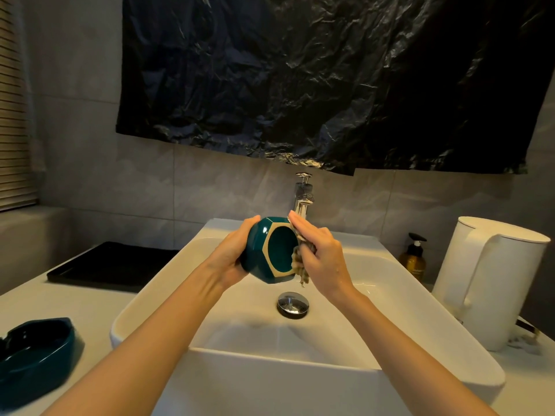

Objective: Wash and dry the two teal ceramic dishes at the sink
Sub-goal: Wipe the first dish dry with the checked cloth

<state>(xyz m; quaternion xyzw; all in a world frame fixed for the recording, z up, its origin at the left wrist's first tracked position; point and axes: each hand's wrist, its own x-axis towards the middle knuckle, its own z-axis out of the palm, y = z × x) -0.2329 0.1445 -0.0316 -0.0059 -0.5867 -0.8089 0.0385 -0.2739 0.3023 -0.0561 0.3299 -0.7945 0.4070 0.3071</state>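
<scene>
Far left: shallow teal dish [36, 349] sits on worktop [75, 307], away from your hands; washed or not, cannot tell. Black tray [114, 265] behind it. Centre: your left hand [234, 253] wraps round faceted teal bowl [267, 250], held tilted above sink [150, 298], mouth toward you. Your right hand [321, 250] clutches cloth [300, 265], pressing it on bowl's right rim. No stream visible at tap [303, 196]. Judgement: bowl mid-wipe, washing or drying unclear; shallow dish probably still to finish.

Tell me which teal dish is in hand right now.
The faceted teal cup, gripped by the left hand over the sink; the other teal dish sits on the counter.
</scene>
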